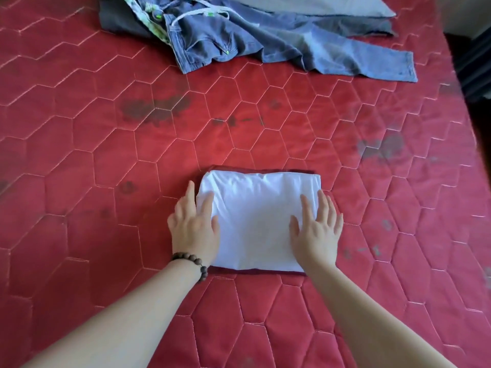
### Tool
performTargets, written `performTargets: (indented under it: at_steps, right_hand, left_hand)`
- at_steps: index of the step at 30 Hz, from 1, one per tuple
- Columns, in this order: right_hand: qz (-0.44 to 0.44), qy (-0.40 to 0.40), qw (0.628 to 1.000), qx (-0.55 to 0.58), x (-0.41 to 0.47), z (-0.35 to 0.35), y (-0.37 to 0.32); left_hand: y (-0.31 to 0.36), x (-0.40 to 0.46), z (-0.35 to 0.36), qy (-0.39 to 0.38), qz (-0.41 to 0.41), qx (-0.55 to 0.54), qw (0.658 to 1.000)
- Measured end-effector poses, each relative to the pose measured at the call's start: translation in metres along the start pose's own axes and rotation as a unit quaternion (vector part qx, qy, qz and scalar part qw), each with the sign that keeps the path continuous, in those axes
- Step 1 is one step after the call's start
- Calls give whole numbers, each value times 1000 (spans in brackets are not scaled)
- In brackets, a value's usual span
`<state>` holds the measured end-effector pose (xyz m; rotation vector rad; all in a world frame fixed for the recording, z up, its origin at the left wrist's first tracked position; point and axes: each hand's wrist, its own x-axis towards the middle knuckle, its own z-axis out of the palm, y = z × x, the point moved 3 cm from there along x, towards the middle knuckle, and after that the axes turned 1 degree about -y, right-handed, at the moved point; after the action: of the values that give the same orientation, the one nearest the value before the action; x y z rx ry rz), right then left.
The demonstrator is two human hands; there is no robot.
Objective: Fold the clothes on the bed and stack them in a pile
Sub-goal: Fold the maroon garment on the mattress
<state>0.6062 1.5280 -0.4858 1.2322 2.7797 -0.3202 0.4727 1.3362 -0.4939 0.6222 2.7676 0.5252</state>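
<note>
Lying beyond folded white garment [256,221]: jeans [279,46].

red quilted bed [79,155], folded clothes pile [255,221] near edge, unfolded jeans [265,43] at back

Left hand [194,227] and right hand [316,227] press flat on folded white garment [255,221].

Red quilted mattress [79,155], hexagon stitching in pale thread, spreads on all sides of fingers [190,192]. Dark smudged stains [155,108] well beyond fingertips, up and left; greyer patch [380,148] off to right. Brown beaded bracelet [190,261] on wrist just behind fingers, left side. Dark slatted object [475,62] past mattress edge, far right; what it is cannot be told.
</note>
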Motion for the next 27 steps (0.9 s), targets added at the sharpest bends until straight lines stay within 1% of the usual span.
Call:
performTargets:
  at_steps: [1, 2, 3, 4, 5, 6, 7, 9, 12, 14, 17, 22, 27]
  right_hand:
    - [-45, 2, 999, -6, 3, 3, -9]
    - [-87, -7, 996, -11, 7, 8, -20]
    - [-126, -21, 992, -16, 10, 13, -30]
    - [-159, -37, 986, -23, 13, 19, -39]
    - [-185, -50, 981, -33, 16, 26, -45]
    - [-202, -61, 976, -46, 19, 33, -48]
    - [-205, -75, 974, -55, 23, 40, -46]
    - [-177, -93, 978, -58, 32, 48, -33]
    - [-132, -81, 986, -55, 41, 53, -10]
    - [-114, -84, 989, -47, 43, 55, -4]
    - [-104, -79, 991, -33, 44, 59, -4]
    - [-103, -77, 992, -13, 46, 63, -2]
    - [-110, -88, 990, -26, 54, 66, -1]
  left_hand:
    - [7, 2, -2, 50, 27, 9, 998]
    - [17, 6, -1, 76, 70, 8, 995]
    - [29, 9, 5, 76, 125, 11, 989]
    - [40, 12, 14, 46, 173, 23, 984]
    - [50, 14, 26, 0, 206, 44, 978]
    - [54, 17, 40, -48, 217, 72, 972]
    - [53, 21, 51, -75, 212, 107, 968]
    - [45, 27, 62, -85, 204, 164, 961]
    - [35, 28, 66, -45, 209, 180, 960]
    - [28, 28, 70, -29, 184, 180, 966]
    - [24, 31, 74, -31, 132, 153, 979]
    - [24, 33, 74, -18, 132, 135, 982]
    - [24, 37, 77, -11, 124, 138, 983]
